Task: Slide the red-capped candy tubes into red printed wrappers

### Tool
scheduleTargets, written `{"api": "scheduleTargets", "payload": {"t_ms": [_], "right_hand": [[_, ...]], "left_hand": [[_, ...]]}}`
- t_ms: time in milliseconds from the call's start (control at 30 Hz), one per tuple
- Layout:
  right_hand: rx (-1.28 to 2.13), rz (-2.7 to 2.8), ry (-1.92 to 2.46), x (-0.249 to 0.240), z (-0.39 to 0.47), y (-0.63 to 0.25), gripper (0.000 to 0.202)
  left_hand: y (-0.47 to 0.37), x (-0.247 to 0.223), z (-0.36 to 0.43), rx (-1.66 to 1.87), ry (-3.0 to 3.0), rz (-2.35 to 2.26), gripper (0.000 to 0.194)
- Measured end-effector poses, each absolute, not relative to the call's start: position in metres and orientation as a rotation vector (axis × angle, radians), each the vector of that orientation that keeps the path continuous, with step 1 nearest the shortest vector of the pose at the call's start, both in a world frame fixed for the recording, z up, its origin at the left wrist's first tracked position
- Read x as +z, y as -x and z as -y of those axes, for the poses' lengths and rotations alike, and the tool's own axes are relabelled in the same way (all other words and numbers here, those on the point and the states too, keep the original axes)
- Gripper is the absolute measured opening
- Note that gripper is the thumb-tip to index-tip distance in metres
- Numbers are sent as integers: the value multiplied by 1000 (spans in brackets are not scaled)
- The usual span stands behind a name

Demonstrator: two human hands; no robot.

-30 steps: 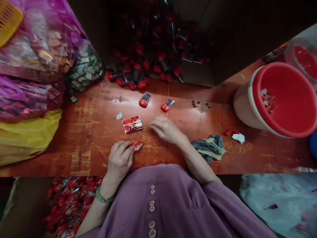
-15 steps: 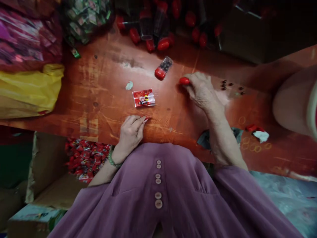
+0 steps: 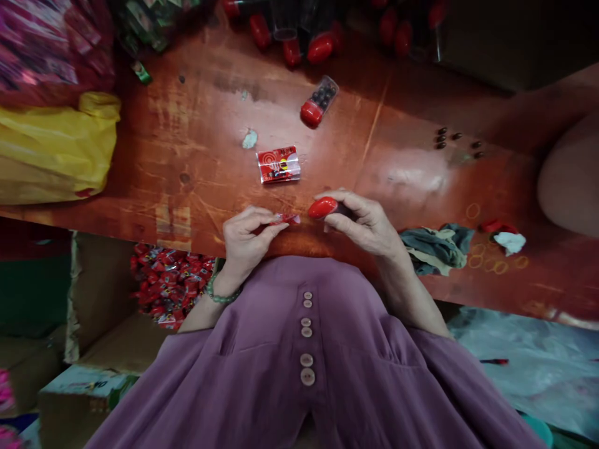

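Note:
Between the thumb and fingers of my left hand point(image 3: 248, 237) is a small red wrapper point(image 3: 286, 219), near the table's front edge. Just to the right, my right hand point(image 3: 362, 221) grips a capsule container by its clear body, its red cap point(image 3: 322, 207) pointing left toward the wrapper without touching it. A flat red printed wrapper point(image 3: 278, 164) lies on the table above my hands. Farther back rests another capsule point(image 3: 319, 101) with a red cap and dark balls inside its clear part.
Several dark balls point(image 3: 457, 136) and a grey-green cloth point(image 3: 437, 248) lie at the right, near a large pale bucket point(image 3: 573, 181). Red-capped containers point(image 3: 321, 48) crowd the back. A yellow bag point(image 3: 56, 149) is at the left, above a cardboard box point(image 3: 96, 299) of red packets point(image 3: 173, 284).
My right hand has moved left and toward me with the red-capped capsule. More of the wrapper in my left hand now shows. The view has shifted slightly.

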State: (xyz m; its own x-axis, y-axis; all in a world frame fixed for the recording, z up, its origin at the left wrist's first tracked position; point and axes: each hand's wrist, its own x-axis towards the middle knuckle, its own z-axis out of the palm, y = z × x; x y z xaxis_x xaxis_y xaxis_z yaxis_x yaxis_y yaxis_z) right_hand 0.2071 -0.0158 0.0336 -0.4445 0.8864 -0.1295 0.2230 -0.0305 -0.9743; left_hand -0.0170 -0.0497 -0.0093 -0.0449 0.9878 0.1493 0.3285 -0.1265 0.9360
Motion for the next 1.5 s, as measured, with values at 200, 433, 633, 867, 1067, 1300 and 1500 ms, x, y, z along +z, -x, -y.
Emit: {"api": "scheduleTargets", "payload": {"t_ms": [200,433,633,867,1067,1300,1500], "right_hand": [[1343,1944,1109,47,23,-202,27],[1241,2290,1189,53,22,-204,30],[1226,2566,1229,56,16,-204,29],[1381,2641,1156,52,3,-201,26],[1479,2604,1060,47,-5,-197,23],[1605,2459,933,42,-11,-200,26],[1770,2362,808,29,-15,-205,30]], "left_hand": [[18,-3,52,1258,-1792,-1324,4],[22,0,52,1048,-1962,-1254,8],[22,-8,51,997,-2023,-1161,6],[19,-13,50,894,-1916,-1107,9],[20,-13,49,809,-1725,-1130,14],[18,-5,50,767,-1525,-1109,16],[13,-4,51,719,-1291,-1058,13]]}}
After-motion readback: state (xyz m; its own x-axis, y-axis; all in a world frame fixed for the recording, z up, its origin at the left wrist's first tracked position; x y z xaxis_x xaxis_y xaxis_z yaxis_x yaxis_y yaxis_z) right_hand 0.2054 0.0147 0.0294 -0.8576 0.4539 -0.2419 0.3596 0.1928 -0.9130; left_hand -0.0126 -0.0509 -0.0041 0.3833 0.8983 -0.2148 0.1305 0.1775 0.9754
